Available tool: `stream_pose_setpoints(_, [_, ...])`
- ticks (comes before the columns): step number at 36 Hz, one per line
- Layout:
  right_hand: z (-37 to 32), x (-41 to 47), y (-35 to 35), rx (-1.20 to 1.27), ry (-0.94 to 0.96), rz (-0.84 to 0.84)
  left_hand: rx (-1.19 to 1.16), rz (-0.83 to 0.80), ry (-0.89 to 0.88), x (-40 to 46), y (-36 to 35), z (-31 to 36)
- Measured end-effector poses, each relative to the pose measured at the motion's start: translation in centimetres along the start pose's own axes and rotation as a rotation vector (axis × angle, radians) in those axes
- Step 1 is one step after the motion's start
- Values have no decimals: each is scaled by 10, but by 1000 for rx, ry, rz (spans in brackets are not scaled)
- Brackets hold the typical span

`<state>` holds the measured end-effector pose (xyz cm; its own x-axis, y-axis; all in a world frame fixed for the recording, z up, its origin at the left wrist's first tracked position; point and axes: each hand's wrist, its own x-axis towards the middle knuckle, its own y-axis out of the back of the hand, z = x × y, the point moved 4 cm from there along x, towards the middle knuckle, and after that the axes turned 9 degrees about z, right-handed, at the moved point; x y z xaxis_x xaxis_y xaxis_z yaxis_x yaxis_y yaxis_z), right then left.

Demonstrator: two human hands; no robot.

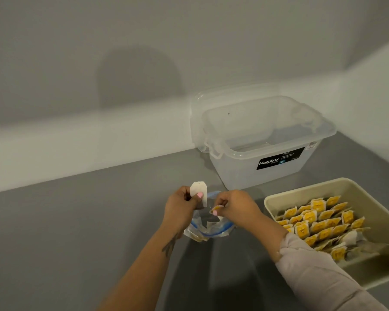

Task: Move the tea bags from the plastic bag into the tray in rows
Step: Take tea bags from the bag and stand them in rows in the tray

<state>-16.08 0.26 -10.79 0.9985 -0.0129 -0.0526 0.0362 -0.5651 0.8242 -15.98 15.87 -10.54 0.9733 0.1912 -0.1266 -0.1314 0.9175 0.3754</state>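
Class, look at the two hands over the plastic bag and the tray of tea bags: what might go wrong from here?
1. The left hand pinches a tea bag only by its lower edge; it might slip.
2. The tea bags in the tray lean closely, so adding one may knock a row over.

Pink nails, forearm tattoo (170, 244), beige sleeve (312, 272)

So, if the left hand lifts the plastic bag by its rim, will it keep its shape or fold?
Probably fold: the plastic bag is thin, clear and already crumpled on the table. It likely feels light, since few tea bags seem left inside. It may slide when pushed, as the table looks smooth.
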Motion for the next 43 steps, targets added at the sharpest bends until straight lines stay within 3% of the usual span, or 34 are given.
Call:
stream_pose_setpoints(7, [-1, 2, 28, 378, -21, 126, -131, -2, 85, 0, 2, 4])
stream_pose_setpoints(16, [-16, 1, 38, 698, -83, 153, -392, -178, 177, -17, -15, 20])
stream_pose_setpoints(27, [-16, -5, 37, 757, -106, 106, -421, -242, 87, -18, -17, 29])
stream_pose_setpoints(34, [-8, -2, 47, 586, -105, 89, -281, -207, 33, -9, -18, 24])
stream_pose_setpoints(43, [-2, -10, 47, 705, -173, 101, -471, -250, 159, -10, -21, 28])
